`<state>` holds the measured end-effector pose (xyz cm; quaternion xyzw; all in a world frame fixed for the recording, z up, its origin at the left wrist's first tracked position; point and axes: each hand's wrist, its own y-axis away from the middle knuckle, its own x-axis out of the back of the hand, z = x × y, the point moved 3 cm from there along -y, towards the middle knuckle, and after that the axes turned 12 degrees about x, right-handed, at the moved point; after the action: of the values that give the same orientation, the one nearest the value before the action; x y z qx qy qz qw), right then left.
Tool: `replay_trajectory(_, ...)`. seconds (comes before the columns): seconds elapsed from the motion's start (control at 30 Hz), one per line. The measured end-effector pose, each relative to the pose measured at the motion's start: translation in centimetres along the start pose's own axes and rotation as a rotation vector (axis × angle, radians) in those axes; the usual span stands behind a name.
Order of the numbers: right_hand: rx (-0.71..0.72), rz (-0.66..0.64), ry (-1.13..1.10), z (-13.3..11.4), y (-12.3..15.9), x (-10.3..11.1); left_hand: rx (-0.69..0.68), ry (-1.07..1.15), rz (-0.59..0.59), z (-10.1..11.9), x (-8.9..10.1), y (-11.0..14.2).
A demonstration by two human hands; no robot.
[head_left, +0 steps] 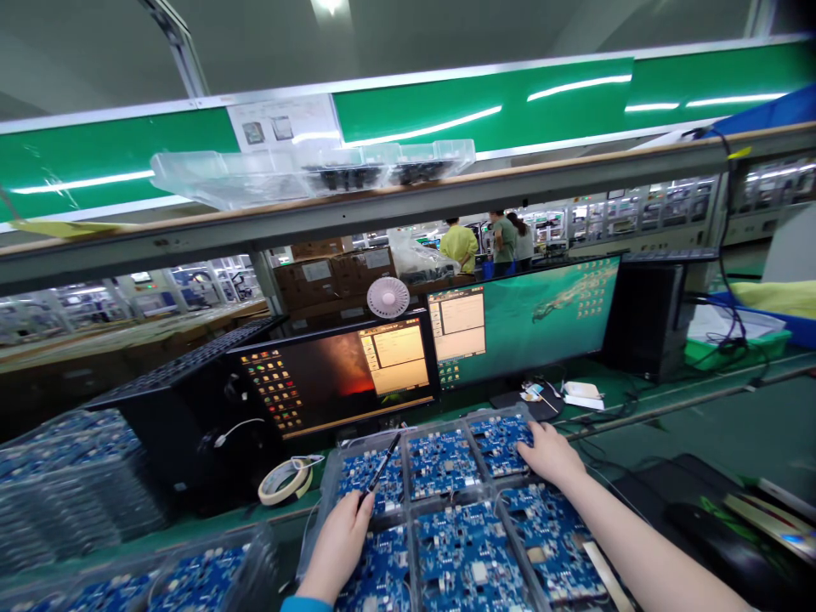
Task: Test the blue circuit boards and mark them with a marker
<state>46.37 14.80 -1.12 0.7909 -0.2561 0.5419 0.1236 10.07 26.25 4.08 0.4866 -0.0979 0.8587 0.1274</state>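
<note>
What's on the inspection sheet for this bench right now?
surface: green bench mat under the trays
job's things: blue circuit boards in clear plastic trays
grippers: left hand holds a black pen over the boards; right hand has its fingers on the boards
clutter: masking tape roll, stacked board trays at left
cables: dark cables at right, beyond the boards
surroundings: two monitors, white desk fan, cardboard boxes, people beyond

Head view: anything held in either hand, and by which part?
The left hand holds a black pen by its lower end, next to the fingers. The right hand holds nothing; it lies open on a blue circuit board.
</note>
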Motion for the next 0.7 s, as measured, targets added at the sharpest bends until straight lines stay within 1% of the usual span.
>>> replay_trajectory(0.7,0.005,0.009,-0.001,-0.02,-0.01,0.01,-0.006,-0.02,0.001,0.15,0.13,0.2)
